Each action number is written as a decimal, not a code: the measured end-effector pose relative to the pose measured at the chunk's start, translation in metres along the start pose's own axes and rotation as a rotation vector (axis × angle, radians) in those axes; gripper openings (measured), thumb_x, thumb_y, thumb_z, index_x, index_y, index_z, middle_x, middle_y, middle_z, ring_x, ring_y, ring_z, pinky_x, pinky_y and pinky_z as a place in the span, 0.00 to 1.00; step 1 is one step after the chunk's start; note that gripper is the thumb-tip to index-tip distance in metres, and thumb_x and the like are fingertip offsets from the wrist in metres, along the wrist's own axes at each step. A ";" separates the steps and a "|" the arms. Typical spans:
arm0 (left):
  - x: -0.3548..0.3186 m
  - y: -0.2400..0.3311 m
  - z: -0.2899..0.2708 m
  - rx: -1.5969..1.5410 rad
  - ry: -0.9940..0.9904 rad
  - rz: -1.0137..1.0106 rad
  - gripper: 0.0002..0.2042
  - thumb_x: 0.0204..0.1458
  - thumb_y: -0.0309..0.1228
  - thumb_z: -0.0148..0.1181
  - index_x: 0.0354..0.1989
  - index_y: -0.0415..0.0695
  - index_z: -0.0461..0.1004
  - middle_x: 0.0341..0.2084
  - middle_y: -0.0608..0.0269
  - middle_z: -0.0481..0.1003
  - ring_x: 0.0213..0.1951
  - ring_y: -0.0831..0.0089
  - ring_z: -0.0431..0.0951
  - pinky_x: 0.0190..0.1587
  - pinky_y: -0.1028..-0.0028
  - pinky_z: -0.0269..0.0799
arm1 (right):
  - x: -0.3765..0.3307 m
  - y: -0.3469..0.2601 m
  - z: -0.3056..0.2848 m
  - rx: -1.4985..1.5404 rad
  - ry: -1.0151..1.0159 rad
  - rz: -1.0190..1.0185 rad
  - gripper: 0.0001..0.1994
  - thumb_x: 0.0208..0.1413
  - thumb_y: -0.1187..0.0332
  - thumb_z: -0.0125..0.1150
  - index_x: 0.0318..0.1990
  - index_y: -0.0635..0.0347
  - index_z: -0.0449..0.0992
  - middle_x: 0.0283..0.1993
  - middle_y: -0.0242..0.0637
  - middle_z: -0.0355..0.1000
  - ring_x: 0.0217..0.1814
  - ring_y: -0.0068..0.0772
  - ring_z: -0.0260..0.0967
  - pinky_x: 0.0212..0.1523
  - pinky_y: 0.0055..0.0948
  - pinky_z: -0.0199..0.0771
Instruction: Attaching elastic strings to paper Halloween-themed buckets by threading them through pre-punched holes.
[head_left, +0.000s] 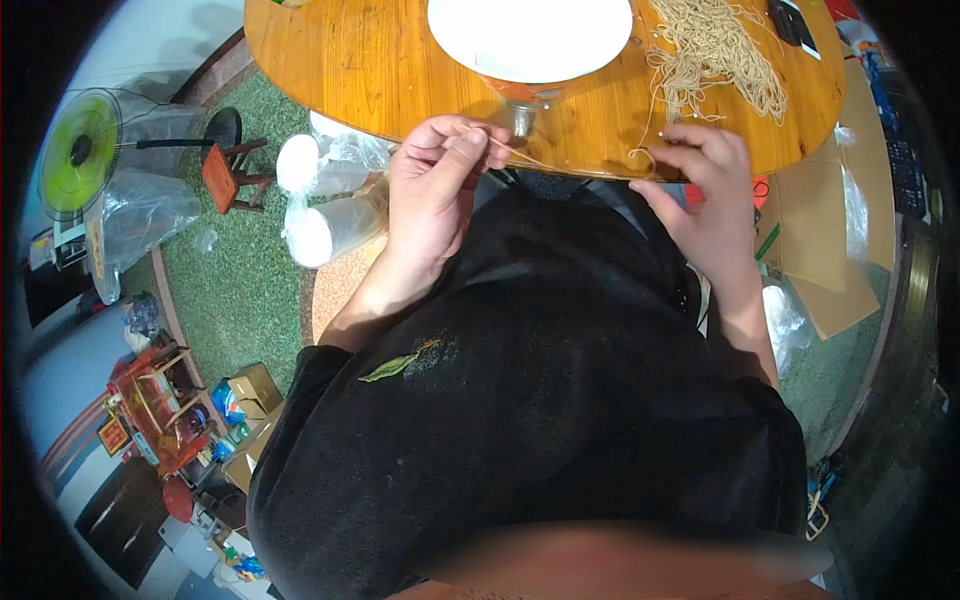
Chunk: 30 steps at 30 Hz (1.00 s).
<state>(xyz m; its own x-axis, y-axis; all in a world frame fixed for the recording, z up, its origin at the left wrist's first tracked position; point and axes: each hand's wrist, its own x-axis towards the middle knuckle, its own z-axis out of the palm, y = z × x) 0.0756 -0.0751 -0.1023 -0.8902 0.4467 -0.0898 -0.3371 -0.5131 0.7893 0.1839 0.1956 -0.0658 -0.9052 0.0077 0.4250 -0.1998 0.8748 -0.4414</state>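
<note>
Tan string [520, 155] runs along the desk [380, 70] edge, pinched by left hand [435, 185] fingers and right hand [705, 185] fingers. White plate [530, 35] and string pile [715, 50] sit farther in.

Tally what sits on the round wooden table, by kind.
White plate: 1
Pile of tan string: 1
Glass jar, partly under the plate: 1
Dark flat device at the far edge: 1
Total: 4
</note>
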 end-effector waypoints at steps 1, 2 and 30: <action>-0.001 -0.001 0.002 0.052 0.023 -0.002 0.02 0.65 0.23 0.59 0.42 0.40 0.78 0.39 0.58 0.82 0.38 0.74 0.81 0.46 0.74 0.78 | 0.004 -0.008 -0.001 -0.043 0.117 -0.028 0.16 0.44 0.66 0.79 0.41 0.56 0.83 0.46 0.37 0.78 0.50 0.48 0.73 0.53 0.40 0.73; -0.002 -0.003 0.003 0.052 0.021 -0.004 0.02 0.65 0.23 0.59 0.42 0.40 0.78 0.39 0.58 0.82 0.38 0.74 0.81 0.46 0.74 0.78 | 0.003 -0.013 0.000 0.039 0.155 0.004 0.20 0.43 0.68 0.80 0.45 0.56 0.82 0.50 0.38 0.78 0.55 0.48 0.73 0.58 0.41 0.71; 0.083 0.036 0.117 1.655 -0.275 0.934 0.22 0.49 0.41 0.74 0.46 0.39 0.80 0.42 0.48 0.81 0.44 0.47 0.81 0.47 0.55 0.77 | 0.025 0.046 0.032 1.247 0.422 0.461 0.06 0.68 0.71 0.59 0.43 0.64 0.77 0.44 0.39 0.81 0.47 0.26 0.77 0.52 0.27 0.75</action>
<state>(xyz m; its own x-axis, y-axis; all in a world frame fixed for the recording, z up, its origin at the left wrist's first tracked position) 0.0254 0.0293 -0.0103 -0.4677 0.6540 0.5945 0.8798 0.4087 0.2426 0.1398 0.2209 -0.1004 -0.8448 0.5121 0.1555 -0.3187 -0.2481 -0.9148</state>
